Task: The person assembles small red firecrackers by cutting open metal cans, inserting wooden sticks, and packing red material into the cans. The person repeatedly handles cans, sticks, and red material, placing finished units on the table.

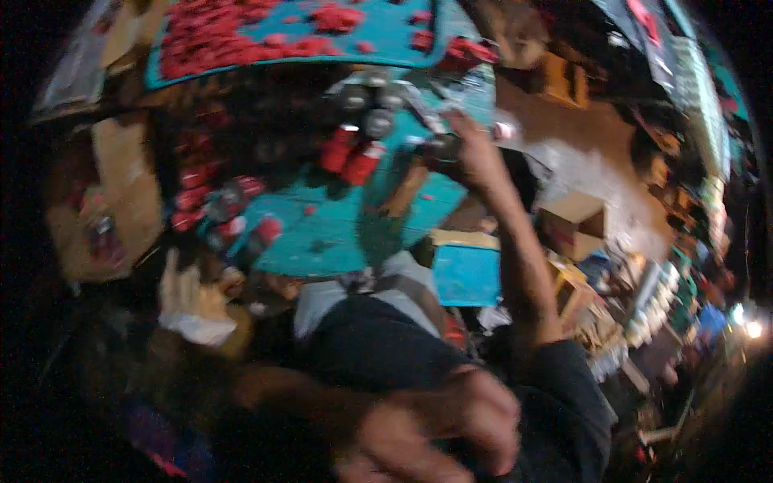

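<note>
My right hand (pixel 470 149) reaches out over the right side of a turquoise table (pixel 314 237), its fingers closed round a small dark piece that motion blur hides in part. Just left of it stands a metal fixture (pixel 377 101) with grey round parts, and two red cylinders (pixel 348 154) lie at its near side. A flat brown strip (pixel 405 189) rests below the hand. Close to my chest, my left hand (pixel 439 423) is large and blurred; its fingers look curled, and whatever may be inside them is hidden.
A blue tray (pixel 302 58) of red pieces lies at the far side. Several red and dark round parts (pixel 229 201) sit at the table's left, beside a cardboard box (pixel 125 201). A blue bin (pixel 467 274), an open carton (pixel 576 221) and clutter fill the right.
</note>
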Available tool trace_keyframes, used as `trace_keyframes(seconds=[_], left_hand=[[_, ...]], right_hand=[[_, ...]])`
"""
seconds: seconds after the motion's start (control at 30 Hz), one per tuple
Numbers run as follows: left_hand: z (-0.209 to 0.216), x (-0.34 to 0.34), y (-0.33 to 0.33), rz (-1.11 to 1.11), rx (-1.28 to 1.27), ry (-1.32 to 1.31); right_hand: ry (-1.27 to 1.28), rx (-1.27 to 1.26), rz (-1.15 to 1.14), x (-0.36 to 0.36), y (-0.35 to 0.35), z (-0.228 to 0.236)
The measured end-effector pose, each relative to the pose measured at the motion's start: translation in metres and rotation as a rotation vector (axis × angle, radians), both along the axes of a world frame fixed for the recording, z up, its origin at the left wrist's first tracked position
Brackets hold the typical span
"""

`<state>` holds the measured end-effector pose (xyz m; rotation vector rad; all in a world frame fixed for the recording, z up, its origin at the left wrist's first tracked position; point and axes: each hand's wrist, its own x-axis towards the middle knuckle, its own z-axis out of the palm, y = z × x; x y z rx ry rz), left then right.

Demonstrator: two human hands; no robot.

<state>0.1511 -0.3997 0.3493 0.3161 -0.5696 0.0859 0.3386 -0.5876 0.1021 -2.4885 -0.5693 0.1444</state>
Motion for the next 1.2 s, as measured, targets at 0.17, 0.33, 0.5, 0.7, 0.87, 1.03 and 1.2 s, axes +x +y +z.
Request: trace_keyframes(seconds=[0.17, 0.33, 0.5, 0.7, 0.87, 1.03, 1.2], left_hand=[[-0.066, 0.018, 0.103, -0.2, 0.507, 0.167], [-0.183, -0.018, 0.086, -0.277, 0.425, 1.121], [-0.264, -0.046, 0.104, 0.154, 0.664, 1.215], [-0.241, -0.049, 0.139, 0.052, 0.999, 1.072], [-0.241, -0.075, 0.157, 0.093, 1.222, 0.969], [-0.245, -0.088, 0.171, 0.04, 1.335, 0.859], [-0.228, -0.077, 0.178, -0.053, 1.478, 0.684]], right_hand=[[0.098, 0.181, -0.145, -0.035, 0.033, 0.041], [0.28, 0.666, -0.232, -0.162, 0.07, 0.033], [0.541, 0.613, -0.563, -0.186, 0.088, -0.004], [0.153, 0.116, -0.855, -0.134, 0.066, -0.081], [0.243, 0.159, -0.889, -0.104, 0.083, -0.06], [0.2, 0.104, -0.791, -0.093, 0.077, -0.086], [0.224, 0.299, -0.786, -0.099, 0.065, -0.056]])
